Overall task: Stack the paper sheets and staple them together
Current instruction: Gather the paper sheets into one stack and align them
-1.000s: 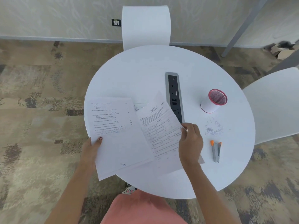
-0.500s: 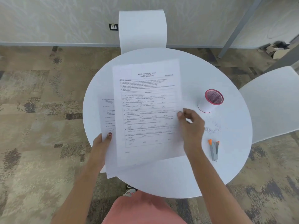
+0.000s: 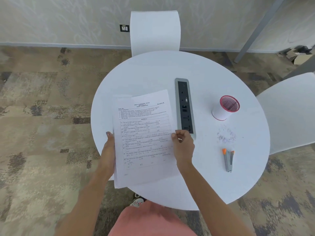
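Printed paper sheets (image 3: 144, 137) lie one on top of another at the left side of the round white table (image 3: 213, 176), their near edge hanging over the rim. My left hand (image 3: 109, 149) grips the stack's left edge. My right hand (image 3: 183, 145) pinches the right edge between thumb and fingers. A grey stapler with orange tips (image 3: 228, 160) lies on the table to the right of my right hand, untouched. A sprinkle of loose staples (image 3: 226, 135) lies just beyond it.
A grey power-socket strip (image 3: 185, 106) is set into the table centre, right beside the sheets. A white cup with a red mesh rim (image 3: 225, 109) stands at the right. White chairs stand at the far side (image 3: 155, 31) and at the right (image 3: 289, 109).
The sheet in my right hand has swung left and come down onto the sheet in my left hand. The two now lie roughly aligned, lower over the table.
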Action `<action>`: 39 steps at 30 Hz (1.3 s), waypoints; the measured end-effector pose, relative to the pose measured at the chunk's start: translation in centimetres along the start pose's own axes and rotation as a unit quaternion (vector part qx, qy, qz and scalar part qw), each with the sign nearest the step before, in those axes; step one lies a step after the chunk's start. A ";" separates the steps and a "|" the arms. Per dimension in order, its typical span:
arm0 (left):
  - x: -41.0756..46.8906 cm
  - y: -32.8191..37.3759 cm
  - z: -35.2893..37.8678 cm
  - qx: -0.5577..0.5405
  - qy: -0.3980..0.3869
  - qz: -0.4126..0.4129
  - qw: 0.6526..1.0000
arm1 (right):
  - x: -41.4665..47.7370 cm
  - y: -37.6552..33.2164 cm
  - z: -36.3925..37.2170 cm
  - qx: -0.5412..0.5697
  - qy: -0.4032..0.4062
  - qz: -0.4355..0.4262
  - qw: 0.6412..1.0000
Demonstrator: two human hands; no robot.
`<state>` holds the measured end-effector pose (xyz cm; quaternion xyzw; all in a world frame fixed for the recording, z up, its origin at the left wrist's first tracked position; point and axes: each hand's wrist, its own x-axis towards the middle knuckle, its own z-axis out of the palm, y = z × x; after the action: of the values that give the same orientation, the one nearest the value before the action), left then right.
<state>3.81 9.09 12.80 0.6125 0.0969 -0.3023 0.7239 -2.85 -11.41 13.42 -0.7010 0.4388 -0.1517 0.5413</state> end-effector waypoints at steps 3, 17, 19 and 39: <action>-0.2 0.1 0.1 0.010 0.015 0.041 0.999 | -0.1 -0.1 0.5 0.016 -0.001 -0.008 1.000; 0.8 -1.0 -6.6 0.021 0.145 0.078 0.986 | 0.8 4.0 4.6 -0.176 -0.040 0.026 0.983; 0.8 -1.0 -7.4 0.026 0.156 0.078 0.984 | 0.3 4.2 5.5 -0.258 -0.072 0.005 0.964; 0.3 -1.9 -9.9 0.014 0.190 0.082 0.978 | 0.2 3.1 7.6 -0.233 -0.057 0.045 0.970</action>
<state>5.27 18.26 8.78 0.6748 0.1781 -0.1215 0.7058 1.10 -6.88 7.80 -0.7946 0.4619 0.0191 0.3936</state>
